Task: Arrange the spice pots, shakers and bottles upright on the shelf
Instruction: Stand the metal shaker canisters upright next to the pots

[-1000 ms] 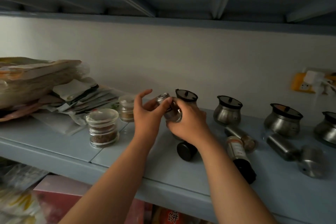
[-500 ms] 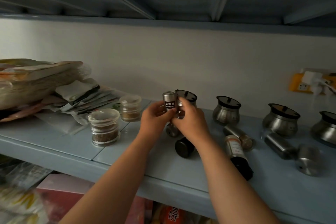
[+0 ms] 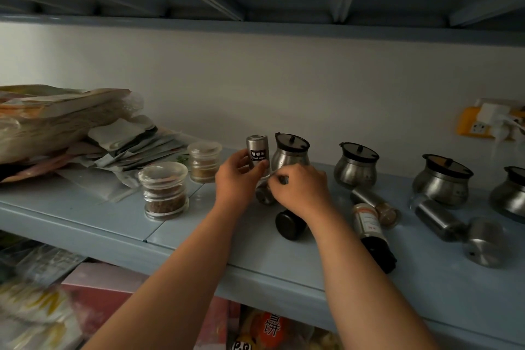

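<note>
The shelf (image 3: 93,207) was seen running across the whole view, with a heap of packets (image 3: 71,128) piled at its left end. Steel pots were stood upright along the back wall, the nearest pot (image 3: 289,152) just behind the hands. The left grip (image 3: 237,182) was wrapped round the pepper shaker (image 3: 257,150), which was held upright between a glass jar (image 3: 204,160) and that pot. Its base was hidden by fingers, so contact with the shelf could not be told. The right grip (image 3: 302,189) was curled close by the shaker's base; whether anything was pinched by it could not be told.

Several pieces were lying on their sides: a labelled bottle (image 3: 368,224), a black-capped bottle (image 3: 289,224) under the right wrist, and a small shaker (image 3: 264,194) directly beneath the hands.

The setting-down was judged to be the step in hand, and the landing spot was crowded. If the pepper shaker were lowered onto or against the small shaker, it would likely be tipped over. The nearest pot's lid could be knocked by the knuckles. The black-capped bottle, being round and near the front edge, could be rolled off by a careless right wrist. Smooth steel could also be let slip if the hold were loosened early.
</note>
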The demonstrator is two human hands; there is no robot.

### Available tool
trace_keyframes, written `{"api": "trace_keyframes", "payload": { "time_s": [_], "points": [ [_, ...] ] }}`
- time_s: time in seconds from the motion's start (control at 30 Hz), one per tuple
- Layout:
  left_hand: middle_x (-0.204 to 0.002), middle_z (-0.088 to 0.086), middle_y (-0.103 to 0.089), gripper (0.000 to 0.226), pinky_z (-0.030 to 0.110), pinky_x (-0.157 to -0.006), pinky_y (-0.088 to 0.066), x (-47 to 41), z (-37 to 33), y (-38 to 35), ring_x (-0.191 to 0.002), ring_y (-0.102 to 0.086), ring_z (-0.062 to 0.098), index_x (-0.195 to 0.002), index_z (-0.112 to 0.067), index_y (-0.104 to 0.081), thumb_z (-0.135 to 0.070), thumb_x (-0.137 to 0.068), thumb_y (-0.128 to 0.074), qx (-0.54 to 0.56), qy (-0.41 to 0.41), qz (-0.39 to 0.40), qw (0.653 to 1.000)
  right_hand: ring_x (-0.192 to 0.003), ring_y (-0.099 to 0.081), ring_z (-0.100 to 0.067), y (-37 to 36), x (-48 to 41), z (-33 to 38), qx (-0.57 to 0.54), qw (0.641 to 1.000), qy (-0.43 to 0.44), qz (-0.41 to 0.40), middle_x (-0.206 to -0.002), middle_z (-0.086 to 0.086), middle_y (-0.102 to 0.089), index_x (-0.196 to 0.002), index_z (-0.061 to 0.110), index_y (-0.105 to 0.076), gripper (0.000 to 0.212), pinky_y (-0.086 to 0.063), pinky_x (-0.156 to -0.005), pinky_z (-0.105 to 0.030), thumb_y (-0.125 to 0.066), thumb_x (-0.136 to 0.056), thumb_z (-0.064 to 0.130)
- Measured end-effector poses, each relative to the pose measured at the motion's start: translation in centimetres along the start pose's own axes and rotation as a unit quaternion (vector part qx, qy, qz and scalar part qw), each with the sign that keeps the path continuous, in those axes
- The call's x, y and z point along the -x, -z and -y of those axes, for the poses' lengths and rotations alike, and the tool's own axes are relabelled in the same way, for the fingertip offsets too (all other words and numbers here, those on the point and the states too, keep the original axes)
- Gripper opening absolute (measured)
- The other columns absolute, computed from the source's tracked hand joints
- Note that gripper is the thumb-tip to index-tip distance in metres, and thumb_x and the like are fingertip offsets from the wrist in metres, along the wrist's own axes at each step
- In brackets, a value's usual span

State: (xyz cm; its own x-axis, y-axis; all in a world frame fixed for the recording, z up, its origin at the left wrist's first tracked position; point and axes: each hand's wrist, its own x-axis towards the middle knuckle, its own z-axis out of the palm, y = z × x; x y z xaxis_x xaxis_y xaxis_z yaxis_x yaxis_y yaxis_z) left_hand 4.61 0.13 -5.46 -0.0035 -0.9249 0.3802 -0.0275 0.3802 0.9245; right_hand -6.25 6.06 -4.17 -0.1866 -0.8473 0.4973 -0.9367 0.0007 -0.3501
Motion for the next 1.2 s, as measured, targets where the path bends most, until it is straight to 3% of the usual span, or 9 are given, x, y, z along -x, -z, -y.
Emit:
{"api": "trace_keyframes", "payload": {
  "time_s": [0.23,0.4,0.53,0.67,0.83,1.2],
  "points": [
    [-0.097,0.003,-0.067,0.029,0.02,-0.074,-0.048,-0.06,0.33,-0.08,-0.09,-0.062,0.015,-0.11,-0.009,-0.064,-0.015,-0.083,-0.068,-0.05,-0.011,0.021,0.998,-0.093,-0.057,-0.018,0.27,0.11,-0.11,0.006,0.999,0.001,-0.045,-0.095,0.004,-0.065,-0.093,0.026,-0.067,0.021,-0.029,-0.08,-0.032,-0.05,-0.087,0.036],
    [-0.098,0.001,-0.062,0.032,0.023,-0.076,-0.042,0.03,0.4,-0.06,-0.091,-0.057,0.012,-0.114,-0.008,-0.062,-0.015,-0.084,-0.067,-0.1,-0.017,0.028,0.994,-0.085,-0.053,-0.021,0.34,0.21,-0.16,0.021,0.999,-0.02,-0.018,-0.074,0.005,-0.052,-0.066,0.025,-0.054,0.028,-0.033,-0.082,-0.037,-0.044,-0.089,0.037],
    [-0.112,0.01,-0.066,0.037,0.024,-0.081,-0.042,-0.06,0.66,-0.09,-0.103,-0.061,0.02,-0.12,-0.007,-0.059,-0.013,-0.084,-0.066,-0.112,-0.011,0.038,0.993,-0.079,-0.052,-0.02,0.44,0.22,-0.16,0.01,0.999,-0.031,-0.018,-0.074,0.002,-0.052,-0.062,0.023,-0.049,0.033,-0.034,-0.083,-0.037,-0.042,-0.091,0.037],
    [-0.111,0.012,-0.067,0.035,0.028,-0.083,-0.045,-0.24,0.91,0.1,-0.104,-0.062,0.025,-0.117,-0.007,-0.06,-0.013,-0.084,-0.066,-0.131,-0.002,0.036,0.991,-0.074,-0.049,-0.019,0.31,0.2,-0.19,0.001,0.999,-0.04,-0.029,-0.07,0.003,-0.052,-0.054,0.021,-0.042,0.041,-0.033,-0.08,-0.036,-0.041,-0.091,0.038],
    [-0.107,0.012,-0.068,0.031,0.025,-0.077,-0.042,-0.32,1.05,0.16,-0.099,-0.063,0.025,-0.113,-0.007,-0.062,-0.011,-0.083,-0.065,-0.152,0.008,0.045,0.987,-0.074,-0.05,-0.019,0.12,0.2,-0.33,-0.013,0.998,-0.032,-0.045,-0.07,0.002,-0.055,-0.062,0.019,-0.055,0.038,-0.034,-0.08,-0.036,-0.041,-0.091,0.039],
    [-0.116,0.013,-0.065,0.034,0.023,-0.078,-0.036,-0.12,0.75,0.11,-0.109,-0.058,0.026,-0.121,-0.008,-0.056,-0.011,-0.087,-0.06,-0.181,0.014,0.039,0.983,-0.068,-0.047,-0.018,0.06,0.28,-0.39,-0.026,0.998,-0.039,-0.039,-0.063,0.005,-0.048,-0.063,0.015,-0.058,0.041,-0.031,-0.076,-0.034,-0.042,-0.092,0.039]
  ]
}}
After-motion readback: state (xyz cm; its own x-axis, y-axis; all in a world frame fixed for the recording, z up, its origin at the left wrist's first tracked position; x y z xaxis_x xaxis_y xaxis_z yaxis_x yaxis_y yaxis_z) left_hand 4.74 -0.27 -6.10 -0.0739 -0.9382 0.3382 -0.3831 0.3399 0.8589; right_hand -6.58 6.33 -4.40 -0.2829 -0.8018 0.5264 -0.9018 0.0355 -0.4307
